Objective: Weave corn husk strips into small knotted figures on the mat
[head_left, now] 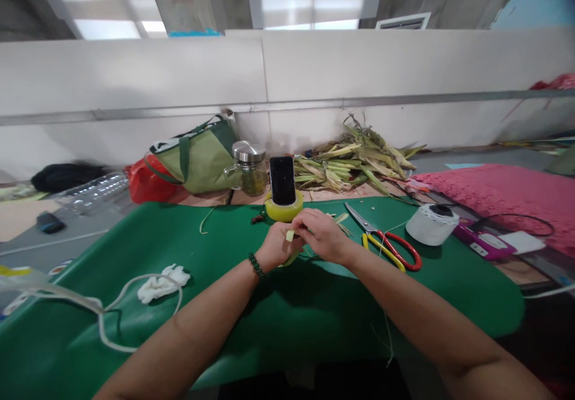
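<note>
My left hand [275, 247], with a dark green bead bracelet at its wrist, is closed on a pale green strip of corn husk [290, 236]. One end of the strip sticks up between the fingers, and more pale green shows below the hand. My right hand [324, 236] meets the left one, its thumb and fingers pinched together at the husk; what lies exactly between those fingertips is hidden. Right of my hands lie large scissors [381, 241] with one red and one yellow handle, blades apart. Loose husk pieces [342, 223] lie just behind my right hand.
A phone [283, 181] leans upright on a yellow tape roll [284, 209]. Behind are a glass mug [252, 175], a green bag [206, 154] and a husk pile [359, 157]. A white thread spool [432, 225], a purple power strip [485, 241] and white cord [101, 322] lie around.
</note>
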Demonstrator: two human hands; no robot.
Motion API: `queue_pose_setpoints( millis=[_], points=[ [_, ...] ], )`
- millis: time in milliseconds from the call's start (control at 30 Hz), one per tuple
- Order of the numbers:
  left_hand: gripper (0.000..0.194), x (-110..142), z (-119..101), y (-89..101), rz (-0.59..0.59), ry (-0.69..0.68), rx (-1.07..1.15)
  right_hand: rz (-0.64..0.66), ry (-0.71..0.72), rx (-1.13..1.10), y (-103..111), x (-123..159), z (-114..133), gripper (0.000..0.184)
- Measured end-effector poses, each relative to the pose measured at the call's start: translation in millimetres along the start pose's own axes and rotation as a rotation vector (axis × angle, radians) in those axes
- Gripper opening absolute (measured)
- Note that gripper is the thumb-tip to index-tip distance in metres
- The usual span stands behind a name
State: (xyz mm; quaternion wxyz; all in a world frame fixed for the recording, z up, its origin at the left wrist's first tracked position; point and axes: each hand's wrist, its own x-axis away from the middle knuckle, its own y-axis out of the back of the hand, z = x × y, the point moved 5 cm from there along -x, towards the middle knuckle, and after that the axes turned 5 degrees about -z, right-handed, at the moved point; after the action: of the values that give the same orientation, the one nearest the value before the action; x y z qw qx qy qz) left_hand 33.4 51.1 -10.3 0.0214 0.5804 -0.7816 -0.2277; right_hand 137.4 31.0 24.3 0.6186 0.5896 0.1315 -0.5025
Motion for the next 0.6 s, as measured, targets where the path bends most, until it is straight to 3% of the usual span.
queue_pose_setpoints(
  millis=[167, 400, 600],
  points=[
    [0.019, -3, 6, -1.8, 0.000, -0.048, -0.018, 0.028, -0.013, -0.055, -6, 3, 3, 0.013],
    [0.020, -7, 17, -0.5, -0.066, 0.033, 0.009, -0.020, -0.096, -0.152, -8, 2, 2, 0.013],
    [0.021, -7, 19, -0.5, -0.098, 0.104, 0.075, 0.000, -0.058, -0.084, -11, 0, 8, 0.017]
  ],
)
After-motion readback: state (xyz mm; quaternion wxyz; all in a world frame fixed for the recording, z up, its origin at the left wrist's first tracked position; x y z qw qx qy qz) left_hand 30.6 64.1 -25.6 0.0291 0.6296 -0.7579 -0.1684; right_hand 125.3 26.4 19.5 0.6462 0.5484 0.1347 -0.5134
